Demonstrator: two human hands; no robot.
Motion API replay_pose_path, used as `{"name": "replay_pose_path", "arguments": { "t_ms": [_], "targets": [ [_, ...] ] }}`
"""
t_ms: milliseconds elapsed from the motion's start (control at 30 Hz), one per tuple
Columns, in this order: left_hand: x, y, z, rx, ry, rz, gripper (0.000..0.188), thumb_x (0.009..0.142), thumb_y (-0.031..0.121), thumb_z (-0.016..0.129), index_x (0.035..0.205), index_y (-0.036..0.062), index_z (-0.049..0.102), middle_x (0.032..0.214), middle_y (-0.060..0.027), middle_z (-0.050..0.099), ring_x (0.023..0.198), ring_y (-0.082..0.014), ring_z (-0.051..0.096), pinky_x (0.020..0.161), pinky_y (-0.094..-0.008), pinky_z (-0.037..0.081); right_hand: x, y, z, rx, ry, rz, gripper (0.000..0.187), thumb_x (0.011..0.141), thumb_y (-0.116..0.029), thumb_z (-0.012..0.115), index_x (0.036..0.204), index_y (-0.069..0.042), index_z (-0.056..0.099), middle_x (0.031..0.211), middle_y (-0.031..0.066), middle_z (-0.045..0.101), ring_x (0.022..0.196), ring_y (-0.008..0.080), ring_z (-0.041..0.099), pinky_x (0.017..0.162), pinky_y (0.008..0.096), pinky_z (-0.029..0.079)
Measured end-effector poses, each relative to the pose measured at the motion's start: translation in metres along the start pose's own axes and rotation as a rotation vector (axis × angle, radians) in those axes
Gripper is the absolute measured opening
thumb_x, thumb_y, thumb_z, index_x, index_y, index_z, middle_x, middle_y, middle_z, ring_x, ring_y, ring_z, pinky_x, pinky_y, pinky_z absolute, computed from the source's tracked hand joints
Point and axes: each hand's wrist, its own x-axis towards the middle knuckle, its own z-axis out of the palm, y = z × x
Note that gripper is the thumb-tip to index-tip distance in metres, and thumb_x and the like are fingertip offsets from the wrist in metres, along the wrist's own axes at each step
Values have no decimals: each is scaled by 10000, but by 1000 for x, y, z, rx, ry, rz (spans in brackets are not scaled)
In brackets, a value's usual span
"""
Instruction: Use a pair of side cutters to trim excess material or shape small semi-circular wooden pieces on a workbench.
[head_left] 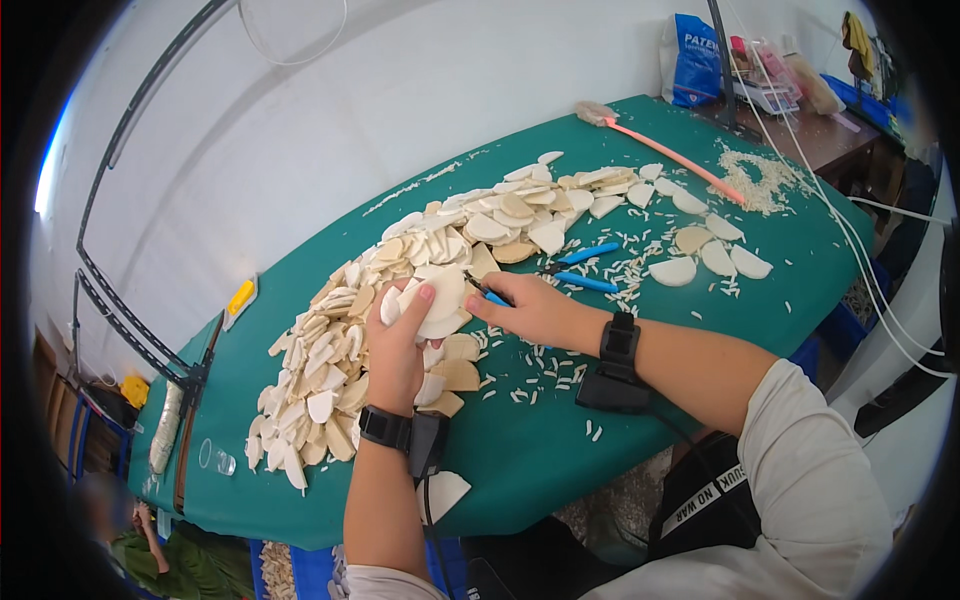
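Note:
My left hand (398,350) is closed around a flat, pale, rounded piece (446,296), with the thumb across its face. Beside that piece's right edge, my right hand (535,310) grips blue-handled cutters (494,296); their jaws are partly hidden. Both hands are over the front of a long heap of white and cream half-round slabs (400,250). A second blue-handled tool (588,284), like pliers, lies on the green table cover (540,430) just beyond my right hand. Small white trimmings (550,372) are scattered around it.
A pink-handled brush (680,160) lies at the far right, beside piled trimmings (765,182). Several separate half-round slabs (673,271) rest nearby. A clear cup (216,458) lies at the left. White cables (830,210) hang on the right. Another person (165,555) is at the lower left.

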Motion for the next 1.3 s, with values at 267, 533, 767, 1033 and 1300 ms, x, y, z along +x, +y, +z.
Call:
{"name": "replay_pose_path", "arguments": {
  "t_ms": [267,533,767,1033,1300],
  "targets": [
    [-4,5,5,72,6,12,236,923,187,743,1086,66,622,913,-38,686,713,-113,648,506,-247,444,-1,0,1,6,10,10,626,977,-577,573,1058,41,627,775,99,600,708,175,539,656,334,453],
    [-3,4,3,121,-17,53,235,913,169,745,1091,57,639,910,-23,683,715,-94,638,512,-239,443,-1,2,3,1,30,-40,614,981,-571,567,1057,36,622,784,119,610,713,195,555,664,348,459],
    [-5,8,5,182,1,86,238,899,181,765,1075,67,653,908,-11,684,710,-75,622,516,-225,430,2,7,5,-24,33,-22,540,998,-536,565,1046,-1,612,814,95,637,724,164,582,654,317,470],
    [-8,9,5,269,17,128,251,887,203,786,1068,81,663,905,-5,680,710,-66,613,511,-219,428,-1,3,8,63,43,9,571,986,-537,587,1066,27,625,813,124,639,726,206,584,677,347,473],
    [-8,11,8,311,18,131,263,892,213,780,1074,69,656,901,-10,680,714,-69,622,514,-219,446,-1,5,8,76,77,-25,521,995,-496,595,1011,24,630,806,112,628,738,197,578,695,336,468]
  ]
}}
